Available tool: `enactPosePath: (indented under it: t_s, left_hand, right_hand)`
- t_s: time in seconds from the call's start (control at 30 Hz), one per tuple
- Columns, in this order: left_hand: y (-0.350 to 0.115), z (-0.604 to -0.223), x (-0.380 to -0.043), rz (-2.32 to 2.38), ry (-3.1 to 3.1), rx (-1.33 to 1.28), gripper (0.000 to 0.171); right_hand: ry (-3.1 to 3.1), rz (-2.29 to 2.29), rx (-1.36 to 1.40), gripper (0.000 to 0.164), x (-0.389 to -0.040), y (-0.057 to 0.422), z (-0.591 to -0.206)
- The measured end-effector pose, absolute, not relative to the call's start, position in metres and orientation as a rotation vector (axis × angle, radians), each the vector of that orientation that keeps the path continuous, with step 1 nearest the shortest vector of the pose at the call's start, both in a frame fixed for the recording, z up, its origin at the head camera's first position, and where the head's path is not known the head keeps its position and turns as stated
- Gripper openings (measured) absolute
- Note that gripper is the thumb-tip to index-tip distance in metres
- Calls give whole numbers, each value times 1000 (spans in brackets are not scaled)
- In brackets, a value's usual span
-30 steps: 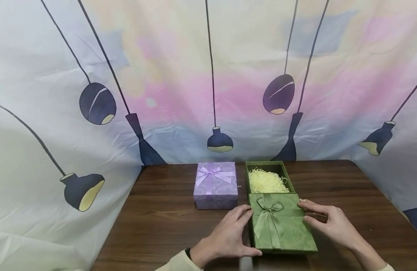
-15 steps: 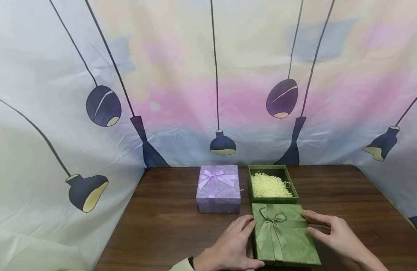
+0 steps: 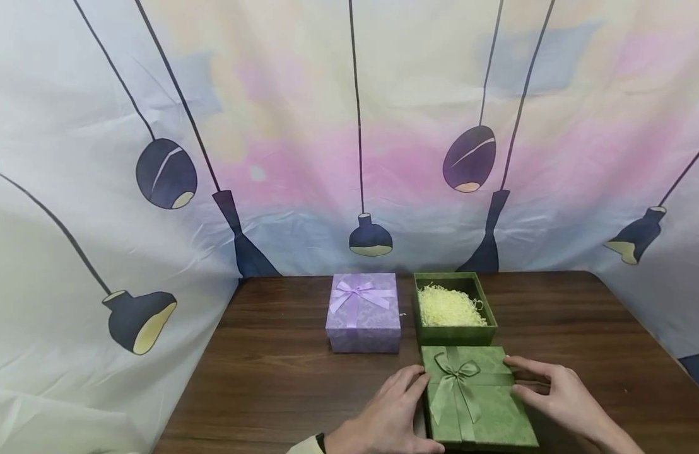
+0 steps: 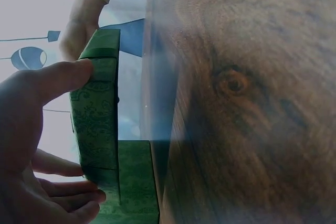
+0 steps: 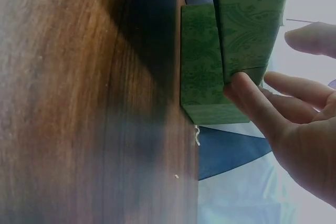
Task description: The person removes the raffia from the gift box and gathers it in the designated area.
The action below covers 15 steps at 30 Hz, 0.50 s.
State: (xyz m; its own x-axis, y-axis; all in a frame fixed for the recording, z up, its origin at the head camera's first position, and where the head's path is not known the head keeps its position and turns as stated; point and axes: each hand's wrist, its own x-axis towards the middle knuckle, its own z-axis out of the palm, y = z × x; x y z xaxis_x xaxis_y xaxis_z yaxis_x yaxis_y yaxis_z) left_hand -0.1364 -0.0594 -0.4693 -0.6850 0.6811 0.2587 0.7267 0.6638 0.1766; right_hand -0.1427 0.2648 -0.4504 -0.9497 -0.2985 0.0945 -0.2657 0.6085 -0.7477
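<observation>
Both hands hold a green patterned gift box lid (image 3: 497, 416) with a ribbon bow, in front of the open box. My left hand (image 3: 386, 413) grips the lid's left side, thumb near the front corner and fingers near the back one. On the right side, my right hand (image 3: 565, 397) holds it with fingertips and thumb. Both wrist views show the lid (image 4: 97, 124) raised off the table. Behind it stands the open green box (image 3: 457, 335), with pale yellow shredded paper (image 3: 448, 306) inside. The right wrist view shows the box's side wall (image 5: 199, 61).
A closed purple gift box (image 3: 365, 340) with a lilac bow stands left of the green box. The dark wooden table (image 3: 270, 372) ends at a hanging cloth (image 3: 304, 157) printed with lamps. Small paper shreds (image 5: 197, 135) lie by the green box.
Both hands have drawn the lid towards me, away from the open box. Its front wall, covered by the lid a second ago, now shows. The camera view has shifted slightly.
</observation>
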Motion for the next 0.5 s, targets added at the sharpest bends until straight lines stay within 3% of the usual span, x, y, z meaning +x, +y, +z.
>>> enactPosePath:
  t_s: [0.5]
  left_hand:
    - [-56, -480, -136, -407, -2657, -1185, 96]
  right_hand:
    - [2808, -1220, -380, 52, -143, 259, -456]
